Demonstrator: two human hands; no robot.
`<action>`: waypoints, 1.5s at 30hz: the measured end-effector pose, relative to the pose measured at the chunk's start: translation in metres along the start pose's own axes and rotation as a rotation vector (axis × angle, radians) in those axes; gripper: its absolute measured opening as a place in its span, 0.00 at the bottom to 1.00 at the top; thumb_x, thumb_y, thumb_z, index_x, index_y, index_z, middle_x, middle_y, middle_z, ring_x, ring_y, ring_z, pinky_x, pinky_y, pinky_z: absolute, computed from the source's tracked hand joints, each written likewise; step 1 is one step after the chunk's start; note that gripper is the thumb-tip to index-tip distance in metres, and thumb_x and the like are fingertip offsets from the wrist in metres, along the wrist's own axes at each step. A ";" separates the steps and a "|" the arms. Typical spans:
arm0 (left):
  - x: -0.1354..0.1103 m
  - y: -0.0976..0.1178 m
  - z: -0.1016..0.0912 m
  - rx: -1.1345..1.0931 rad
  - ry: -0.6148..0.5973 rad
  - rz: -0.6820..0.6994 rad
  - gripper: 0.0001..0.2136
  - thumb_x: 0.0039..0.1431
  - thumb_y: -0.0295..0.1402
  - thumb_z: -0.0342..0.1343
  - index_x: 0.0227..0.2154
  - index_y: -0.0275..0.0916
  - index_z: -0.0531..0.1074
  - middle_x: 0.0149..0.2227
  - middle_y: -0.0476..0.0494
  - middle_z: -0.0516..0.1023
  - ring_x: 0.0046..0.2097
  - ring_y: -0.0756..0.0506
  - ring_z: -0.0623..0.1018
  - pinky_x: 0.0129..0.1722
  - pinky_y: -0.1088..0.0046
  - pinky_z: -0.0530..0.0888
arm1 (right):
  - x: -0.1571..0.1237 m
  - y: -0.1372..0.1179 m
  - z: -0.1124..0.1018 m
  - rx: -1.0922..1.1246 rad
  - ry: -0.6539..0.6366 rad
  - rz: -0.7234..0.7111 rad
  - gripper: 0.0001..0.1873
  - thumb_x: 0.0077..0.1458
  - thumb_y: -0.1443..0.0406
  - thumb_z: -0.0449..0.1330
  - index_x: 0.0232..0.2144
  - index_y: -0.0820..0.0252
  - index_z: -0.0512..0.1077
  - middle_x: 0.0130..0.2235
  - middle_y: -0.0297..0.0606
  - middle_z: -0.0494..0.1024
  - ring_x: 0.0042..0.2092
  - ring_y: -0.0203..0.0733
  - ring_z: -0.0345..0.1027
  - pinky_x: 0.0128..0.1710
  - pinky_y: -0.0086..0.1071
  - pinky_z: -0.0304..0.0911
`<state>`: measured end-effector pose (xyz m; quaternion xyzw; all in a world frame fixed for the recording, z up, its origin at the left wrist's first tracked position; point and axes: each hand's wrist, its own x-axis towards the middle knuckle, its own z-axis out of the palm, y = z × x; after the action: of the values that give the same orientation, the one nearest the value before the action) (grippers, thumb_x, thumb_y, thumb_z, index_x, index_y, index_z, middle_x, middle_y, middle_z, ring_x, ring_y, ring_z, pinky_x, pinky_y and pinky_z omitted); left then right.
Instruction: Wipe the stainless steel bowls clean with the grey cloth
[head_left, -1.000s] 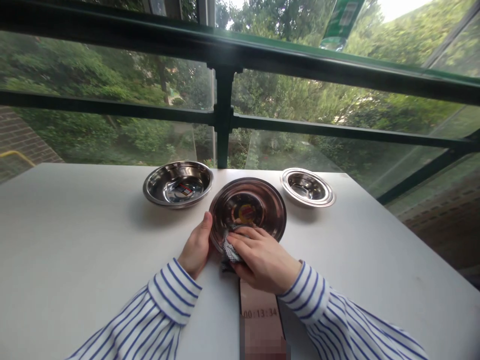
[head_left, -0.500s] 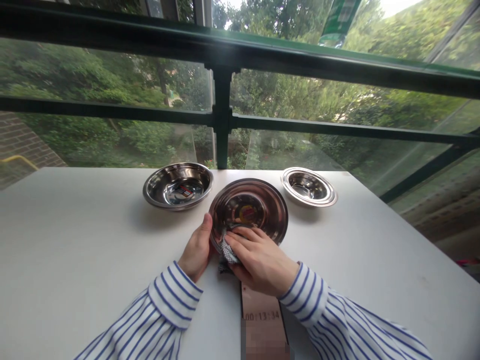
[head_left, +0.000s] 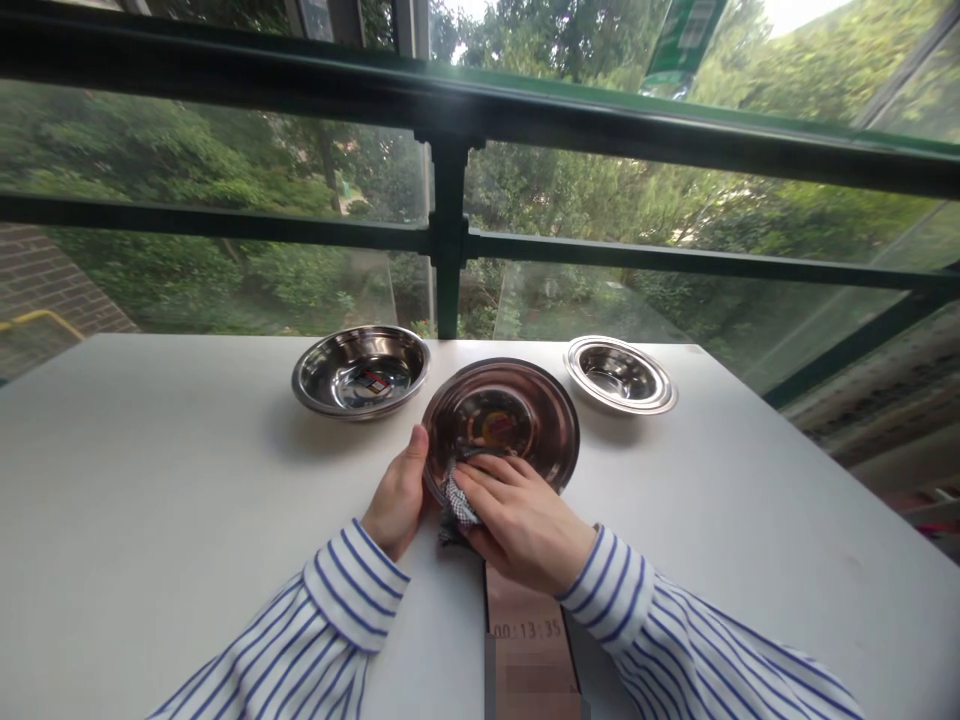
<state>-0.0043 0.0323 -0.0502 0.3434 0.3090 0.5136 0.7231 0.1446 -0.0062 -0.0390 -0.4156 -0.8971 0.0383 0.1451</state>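
Note:
A shiny metal bowl (head_left: 551,420) with a round yellow-and-red sticker inside is tilted toward me in the middle of the table. My left hand (head_left: 396,498) grips its left rim, thumb on top and the other fingers hidden behind. A dark, checked cloth (head_left: 459,502) is pressed against the near inner wall of the bowl by my right hand (head_left: 525,515), whose fingers lie together over it. Part of the cloth hangs over the rim.
Another metal bowl (head_left: 315,375) with a label inside stands back left. A smaller wide-rimmed bowl (head_left: 664,395) stands back right. Below my right hand lies a phone (head_left: 525,600) showing a timer. Behind the white table (head_left: 187,500) runs a dark green railing (head_left: 448,270) with glass.
The phone's timer has gone from 13:34 to 13:35. Both hands, the cloth and the bowl keep nearly the same places; the whole view has shifted slightly.

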 end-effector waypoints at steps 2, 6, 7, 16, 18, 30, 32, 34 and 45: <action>0.001 0.000 0.000 0.004 0.021 0.007 0.24 0.58 0.47 0.48 0.49 0.35 0.70 0.51 0.38 0.74 0.57 0.39 0.66 0.58 0.61 0.59 | -0.002 0.002 -0.005 0.004 -0.024 -0.011 0.23 0.56 0.63 0.52 0.53 0.67 0.61 0.53 0.47 0.69 0.55 0.49 0.56 0.53 0.43 0.53; 0.002 0.000 0.000 0.020 0.042 0.014 0.24 0.57 0.48 0.47 0.49 0.34 0.70 0.52 0.38 0.73 0.58 0.39 0.65 0.57 0.61 0.61 | -0.012 0.008 -0.020 0.006 -0.097 0.003 0.19 0.52 0.66 0.55 0.47 0.62 0.66 0.46 0.43 0.75 0.51 0.47 0.62 0.49 0.41 0.55; 0.002 -0.001 0.000 0.025 0.034 0.014 0.25 0.58 0.48 0.47 0.49 0.34 0.70 0.52 0.38 0.73 0.58 0.39 0.65 0.57 0.61 0.61 | -0.013 0.009 -0.021 0.005 -0.104 0.012 0.19 0.51 0.66 0.55 0.47 0.61 0.67 0.45 0.42 0.75 0.51 0.47 0.62 0.49 0.41 0.55; 0.002 -0.002 -0.002 0.022 -0.014 0.009 0.25 0.58 0.47 0.46 0.50 0.34 0.70 0.51 0.38 0.74 0.56 0.40 0.68 0.58 0.62 0.60 | -0.002 0.002 -0.002 0.000 0.006 -0.013 0.24 0.56 0.63 0.52 0.54 0.65 0.61 0.53 0.47 0.69 0.56 0.49 0.56 0.53 0.43 0.53; 0.002 -0.002 -0.002 0.036 -0.013 0.016 0.25 0.58 0.47 0.46 0.50 0.34 0.70 0.51 0.38 0.74 0.56 0.40 0.69 0.58 0.62 0.60 | -0.006 0.004 -0.010 0.006 -0.048 -0.007 0.21 0.55 0.63 0.53 0.51 0.64 0.64 0.50 0.46 0.72 0.54 0.48 0.59 0.51 0.41 0.54; 0.000 0.000 0.000 0.003 0.012 -0.001 0.24 0.58 0.48 0.47 0.49 0.37 0.71 0.50 0.39 0.75 0.56 0.40 0.68 0.59 0.62 0.59 | 0.001 0.001 0.002 0.001 0.030 0.005 0.25 0.57 0.62 0.51 0.55 0.65 0.59 0.55 0.47 0.67 0.57 0.50 0.54 0.54 0.45 0.52; 0.000 0.001 0.001 -0.004 0.030 0.006 0.23 0.57 0.48 0.48 0.48 0.36 0.71 0.50 0.39 0.75 0.57 0.40 0.67 0.59 0.61 0.59 | 0.001 0.000 -0.002 0.004 0.010 0.010 0.24 0.56 0.62 0.52 0.54 0.65 0.61 0.53 0.47 0.69 0.56 0.49 0.56 0.52 0.44 0.53; 0.001 0.001 0.001 -0.002 0.056 0.019 0.23 0.56 0.48 0.49 0.47 0.36 0.72 0.50 0.39 0.75 0.57 0.39 0.66 0.59 0.61 0.59 | -0.002 0.002 -0.010 0.004 -0.044 0.022 0.21 0.54 0.63 0.54 0.50 0.64 0.65 0.50 0.45 0.72 0.53 0.49 0.59 0.50 0.42 0.56; 0.001 0.002 0.003 -0.036 0.023 0.021 0.24 0.57 0.47 0.48 0.51 0.37 0.69 0.51 0.40 0.73 0.58 0.40 0.66 0.59 0.62 0.58 | 0.005 0.004 0.001 0.026 0.014 0.015 0.25 0.58 0.62 0.50 0.56 0.66 0.59 0.56 0.43 0.66 0.58 0.49 0.53 0.55 0.43 0.51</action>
<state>-0.0028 0.0336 -0.0474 0.3274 0.3044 0.5305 0.7202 0.1435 0.0003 -0.0398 -0.4206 -0.8923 0.0483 0.1567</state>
